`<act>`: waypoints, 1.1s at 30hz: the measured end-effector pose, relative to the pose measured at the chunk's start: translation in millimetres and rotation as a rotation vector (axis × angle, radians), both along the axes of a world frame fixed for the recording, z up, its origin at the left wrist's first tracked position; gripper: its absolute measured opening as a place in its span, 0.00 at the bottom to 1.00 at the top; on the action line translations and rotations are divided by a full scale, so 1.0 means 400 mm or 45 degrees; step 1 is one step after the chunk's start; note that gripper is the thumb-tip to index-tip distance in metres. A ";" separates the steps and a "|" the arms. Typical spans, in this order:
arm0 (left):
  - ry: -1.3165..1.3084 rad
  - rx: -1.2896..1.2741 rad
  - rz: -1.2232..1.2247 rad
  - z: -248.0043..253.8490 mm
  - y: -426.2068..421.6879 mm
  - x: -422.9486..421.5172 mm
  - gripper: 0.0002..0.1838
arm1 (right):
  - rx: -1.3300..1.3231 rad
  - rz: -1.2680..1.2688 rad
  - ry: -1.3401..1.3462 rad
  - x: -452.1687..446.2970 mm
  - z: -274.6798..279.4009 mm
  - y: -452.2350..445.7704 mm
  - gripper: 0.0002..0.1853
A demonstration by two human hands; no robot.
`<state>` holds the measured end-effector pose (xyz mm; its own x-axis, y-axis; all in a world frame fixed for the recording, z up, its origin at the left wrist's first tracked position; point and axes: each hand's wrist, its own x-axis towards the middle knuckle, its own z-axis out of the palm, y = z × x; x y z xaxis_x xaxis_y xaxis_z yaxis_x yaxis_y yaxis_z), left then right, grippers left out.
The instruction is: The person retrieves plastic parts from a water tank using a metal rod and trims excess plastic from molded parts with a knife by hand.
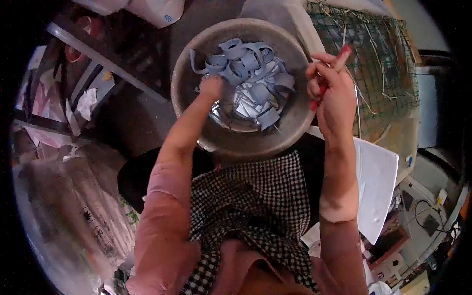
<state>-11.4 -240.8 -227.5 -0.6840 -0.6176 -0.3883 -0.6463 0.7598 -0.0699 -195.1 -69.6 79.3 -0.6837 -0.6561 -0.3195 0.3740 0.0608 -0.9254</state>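
Note:
A wide round metal basin (231, 143) holds several curled grey strips (236, 71) and flat shiny pieces (248, 103). My left hand (212, 87) reaches into the basin's left side, at the edge of the strips; its fingertips are hidden and blurred, so what they touch is unclear. Beyond the basin's right rim, my right hand (330, 81) is raised with its fingers curled around a red-handled tool (322, 89). Part of the tool's red handle shows between the fingers, and red also shows near the extended fingertip.
Green wire mesh (368, 59) lies on a board at the upper right. A white sheet (376, 187) sits beside my right forearm. A metal frame (108, 61) stands at the left, above large sacks (64, 211). White bags (156, 11) are at the top.

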 end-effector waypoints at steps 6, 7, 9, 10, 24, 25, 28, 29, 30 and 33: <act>0.171 1.039 0.261 0.299 -0.063 -0.026 0.18 | 0.139 0.204 0.304 -0.008 -0.017 0.010 0.11; 0.340 1.220 0.405 0.386 -0.058 -0.017 0.18 | 0.113 0.225 0.436 -0.007 -0.031 0.008 0.11; 0.552 1.486 0.544 0.494 -0.039 0.005 0.16 | 0.052 0.256 0.468 -0.009 -0.047 0.010 0.10; 0.742 1.656 0.735 0.572 -0.012 0.012 0.15 | 0.112 0.260 0.424 -0.007 -0.039 0.008 0.11; 1.779 2.719 1.083 0.782 0.158 0.146 0.25 | -0.258 0.208 0.295 0.025 0.048 0.062 0.14; 1.786 2.713 1.062 0.773 0.157 0.151 0.25 | -0.316 0.341 0.202 0.029 0.048 0.063 0.14; 1.863 2.464 1.120 0.766 0.171 0.169 0.24 | -0.328 0.577 0.193 0.056 0.060 0.063 0.14; 1.848 2.438 1.004 0.768 0.180 0.170 0.26 | -0.330 0.692 0.211 0.068 0.064 0.064 0.15; 1.827 2.414 0.892 0.772 0.191 0.168 0.29 | -0.315 0.776 0.130 0.077 0.070 0.065 0.14; 1.693 2.519 0.577 0.794 0.209 0.153 0.34 | -0.347 1.017 0.178 0.106 0.083 0.066 0.14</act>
